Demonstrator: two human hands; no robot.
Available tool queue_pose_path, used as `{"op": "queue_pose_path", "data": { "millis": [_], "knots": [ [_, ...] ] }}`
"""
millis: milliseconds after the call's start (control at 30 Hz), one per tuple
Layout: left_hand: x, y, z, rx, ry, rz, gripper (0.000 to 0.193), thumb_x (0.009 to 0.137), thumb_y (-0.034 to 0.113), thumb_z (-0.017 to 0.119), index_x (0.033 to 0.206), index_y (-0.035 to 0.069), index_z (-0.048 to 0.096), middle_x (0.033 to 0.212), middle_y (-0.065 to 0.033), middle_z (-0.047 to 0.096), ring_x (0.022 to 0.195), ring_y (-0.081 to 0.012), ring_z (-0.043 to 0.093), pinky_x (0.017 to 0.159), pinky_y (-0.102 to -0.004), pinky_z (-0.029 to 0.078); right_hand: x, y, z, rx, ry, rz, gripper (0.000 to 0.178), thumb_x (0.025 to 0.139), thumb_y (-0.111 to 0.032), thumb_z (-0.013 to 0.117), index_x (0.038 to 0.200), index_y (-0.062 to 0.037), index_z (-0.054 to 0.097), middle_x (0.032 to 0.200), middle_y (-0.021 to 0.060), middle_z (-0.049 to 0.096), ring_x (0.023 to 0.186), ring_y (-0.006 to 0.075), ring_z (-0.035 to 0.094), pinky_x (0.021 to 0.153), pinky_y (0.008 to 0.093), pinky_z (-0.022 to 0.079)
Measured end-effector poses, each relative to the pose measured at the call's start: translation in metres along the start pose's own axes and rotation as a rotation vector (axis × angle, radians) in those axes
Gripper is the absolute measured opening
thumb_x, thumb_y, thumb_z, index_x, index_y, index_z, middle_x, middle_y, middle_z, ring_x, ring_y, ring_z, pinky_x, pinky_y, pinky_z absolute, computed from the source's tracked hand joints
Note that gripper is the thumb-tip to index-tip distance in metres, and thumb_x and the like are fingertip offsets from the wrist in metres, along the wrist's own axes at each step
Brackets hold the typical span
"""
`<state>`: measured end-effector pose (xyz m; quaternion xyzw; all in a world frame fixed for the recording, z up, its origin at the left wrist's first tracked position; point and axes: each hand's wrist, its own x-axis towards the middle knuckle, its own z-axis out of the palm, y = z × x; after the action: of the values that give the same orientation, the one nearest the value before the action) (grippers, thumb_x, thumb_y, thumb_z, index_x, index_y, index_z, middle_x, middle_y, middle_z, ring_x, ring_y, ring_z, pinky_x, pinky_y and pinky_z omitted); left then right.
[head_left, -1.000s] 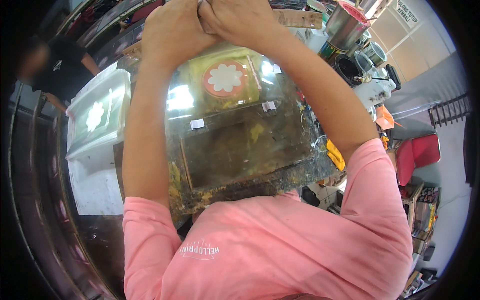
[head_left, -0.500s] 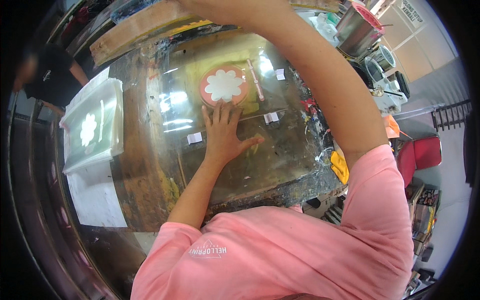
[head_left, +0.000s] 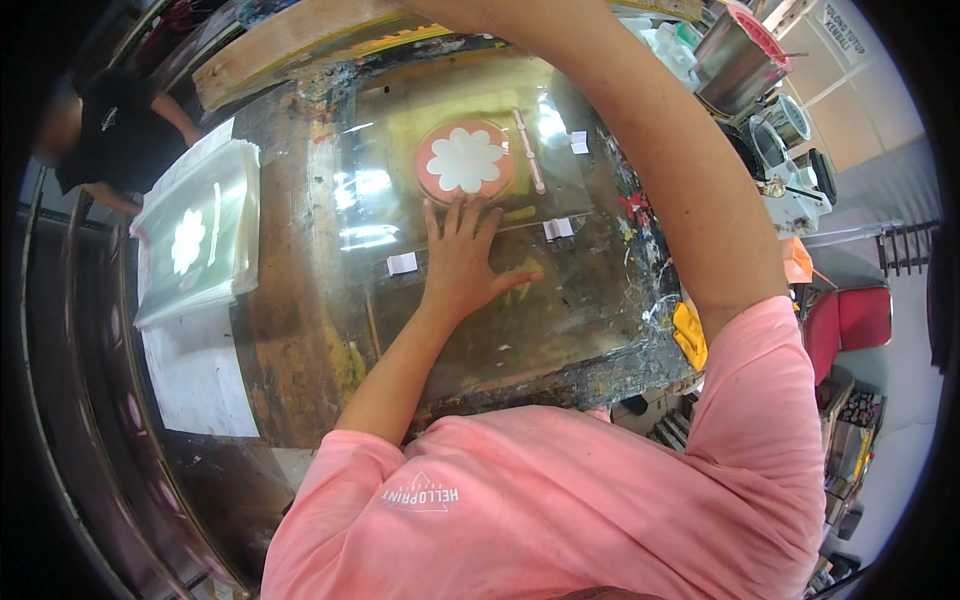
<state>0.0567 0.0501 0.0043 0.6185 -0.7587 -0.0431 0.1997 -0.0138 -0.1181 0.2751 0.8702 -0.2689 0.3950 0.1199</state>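
My left hand [head_left: 462, 250] lies open and flat, fingers spread, on a clear plastic sheet [head_left: 560, 185]. Its fingertips touch the lower edge of a salmon-red disc with a white flower shape [head_left: 467, 160]. Right of the disc is a narrow pink-and-white strip design [head_left: 528, 150]. Small folded white tabs [head_left: 402, 263] sit along the sheet's near edge, and another tab [head_left: 579, 142] at its right. My right arm stretches across the top toward a wooden frame bar [head_left: 290, 50]; the right hand is cut off by the upper edge, so its grip is hidden.
A stack of clear printed sheets [head_left: 200, 235] rests on white paper at the left. Another person [head_left: 115, 130] stands beyond it. Paint cans [head_left: 740, 60] and tubs crowd the right side, above a yellow cloth [head_left: 689, 335] and a red chair [head_left: 850, 320].
The whole view has shifted slightly, so the table appears a little farther right. My left hand stays pressed at the same place by the disc. My right hand has slid out of view.
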Motion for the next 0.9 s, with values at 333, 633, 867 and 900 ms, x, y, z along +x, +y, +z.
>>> {"op": "queue_pose_path", "data": {
  "millis": [333, 633, 867, 900],
  "knots": [
    [-0.004, 0.0, -0.009, -0.001, 0.087, -0.005, 0.103, 0.073, 0.081, 0.074, 0.142, 0.006, 0.06, 0.155, -0.0194, 0.047, 0.149, -0.041, 0.036, 0.125, -0.0647, 0.015, -0.004, -0.018, -0.017, 0.044, -0.103, 0.103, 0.059, 0.104, -0.05, 0.046, 0.091, 0.0012, 0.072, 0.092, 0.0242, 0.073, 0.092, 0.0403, 0.071, 0.088, 0.0514, 0.05],
    [-0.011, -0.071, -0.175, -1.202, 0.541, -0.456, 0.078, 0.09, 0.015, 0.082, 0.154, -0.003, 0.042, 0.111, -0.0061, 0.071, 0.092, -0.0141, 0.066, 0.08, -0.0265, 0.054, -0.076, -0.038, 0.003, -0.125, -0.067, 0.025, 0.039, 0.096, -0.04, 0.069, 0.116, -0.0057, 0.073, 0.1, 0.0149, 0.07, 0.093, 0.0377, 0.066, 0.085, 0.0504, 0.051],
    [-0.072, -0.066, -0.092, -0.663, 0.302, -0.533, 0.074, 0.069, 0.04, 0.097, 0.126, 0.001, 0.07, 0.106, -0.0079, 0.073, 0.096, -0.0234, 0.068, 0.083, -0.0388, 0.052, -0.177, -0.029, 0.032, 0.164, -0.605, -0.032, 0.037, 0.096, -0.045, 0.066, 0.112, -0.0113, 0.073, 0.105, 0.0134, 0.071, 0.103, 0.0357, 0.067, 0.086, 0.0547, 0.052],
    [-0.077, -0.067, -0.084, -0.489, 0.278, -0.532, 0.075, 0.066, 0.044, 0.098, 0.122, 0.002, 0.071, 0.105, -0.008, 0.072, 0.097, -0.026, 0.066, 0.086, -0.041, 0.051, -0.188, -0.029, 0.038, 0.222, -0.621, -0.006, 0.036, 0.095, -0.043, 0.067, 0.11, -0.011, 0.073, 0.105, 0.0131, 0.071, 0.102, 0.0358, 0.067, 0.084, 0.0535, 0.053]
  ]
}}
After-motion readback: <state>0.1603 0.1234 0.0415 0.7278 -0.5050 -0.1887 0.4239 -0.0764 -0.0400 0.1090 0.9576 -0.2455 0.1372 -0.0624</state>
